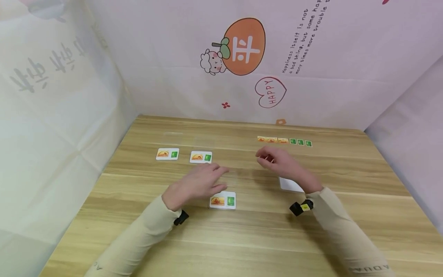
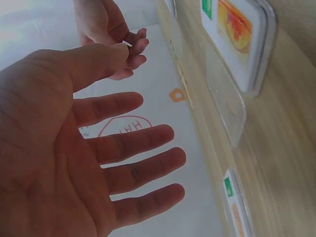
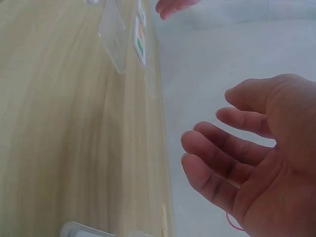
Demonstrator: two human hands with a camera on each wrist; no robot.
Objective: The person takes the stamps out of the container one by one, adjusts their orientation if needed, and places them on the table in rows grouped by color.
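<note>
My left hand hovers over the table with fingers spread and straight, nothing in its grasp. Just beyond its fingertips lies a clear plastic sheet. Close below its thumb is a white card with an orange picture and a green square, its edge looking layered in the left wrist view. My right hand is raised to the right, fingers loosely bent; the right wrist view shows its palm with nothing held. Under the right wrist lies a plain white card, partly hidden.
Two similar picture cards, one at the left and one nearer the middle, lie behind my left hand. Clear sheets lie behind them. Along the back right runs a row of small orange pieces and green squares. White printed cloth encloses the table.
</note>
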